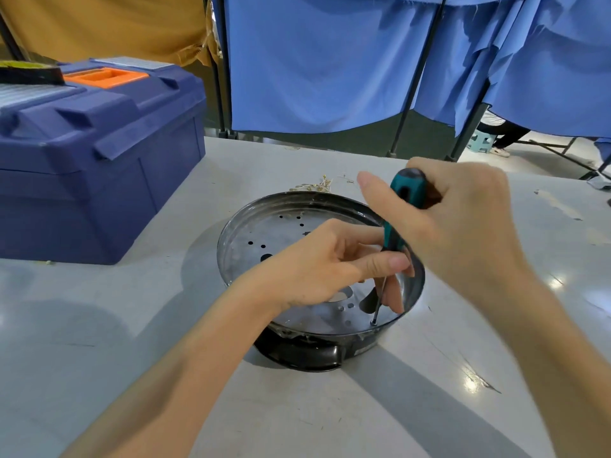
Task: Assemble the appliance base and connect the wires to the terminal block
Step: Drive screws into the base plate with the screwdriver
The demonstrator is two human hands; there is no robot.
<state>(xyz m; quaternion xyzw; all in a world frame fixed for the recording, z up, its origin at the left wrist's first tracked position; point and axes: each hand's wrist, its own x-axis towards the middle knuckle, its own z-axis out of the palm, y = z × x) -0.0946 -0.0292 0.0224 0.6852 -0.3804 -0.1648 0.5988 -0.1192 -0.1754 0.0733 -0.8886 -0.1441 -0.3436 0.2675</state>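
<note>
Two bare forearms reach in from the near edge over a grey table (99,325). Left hand (334,262) dips into the round metal base (264,233), which sits mid-table, its thumb and fingers curled about the thin shaft of a screwdriver (405,200). Right hand (459,219) is clamped round the teal-and-black handle (tip down on a screw (373,322) by the base's near rim). A blue toolbox (99,153) stands to the left.
</note>
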